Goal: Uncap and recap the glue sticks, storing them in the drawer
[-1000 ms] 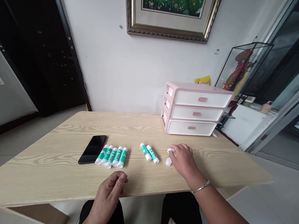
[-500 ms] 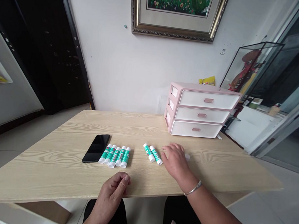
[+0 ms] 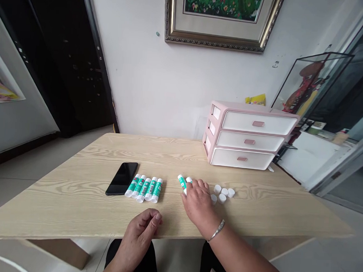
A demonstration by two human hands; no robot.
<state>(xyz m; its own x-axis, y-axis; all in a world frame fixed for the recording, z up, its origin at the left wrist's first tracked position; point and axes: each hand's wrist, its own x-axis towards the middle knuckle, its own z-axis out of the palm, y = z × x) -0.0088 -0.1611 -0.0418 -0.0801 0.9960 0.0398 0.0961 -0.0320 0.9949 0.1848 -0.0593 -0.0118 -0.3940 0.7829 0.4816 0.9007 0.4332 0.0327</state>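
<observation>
My right hand [image 3: 197,200] reaches palm down over two green-and-white glue sticks, its fingers closed on the right one [image 3: 189,180], which is mostly hidden beneath them. The left one of the pair [image 3: 181,182] shows just beyond my fingertips. Several loose white caps [image 3: 222,199] lie right of this hand, one partly behind it. My left hand [image 3: 143,228] rests at the table's front edge, fingers curled and thumb against the index finger, with nothing visible in it. In front of it a row of several glue sticks [image 3: 144,188] lies side by side.
A black phone [image 3: 122,178] lies against the left end of the row on the wooden table [image 3: 82,191]. A pink-and-white drawer unit [image 3: 249,141] stands at the back right against the wall, with a yellow packet [image 3: 256,99] behind its top.
My right hand has moved left from beside the caps onto the right glue stick of the pair, uncovering the white caps. My left hand stays curled; the view has shifted slightly.
</observation>
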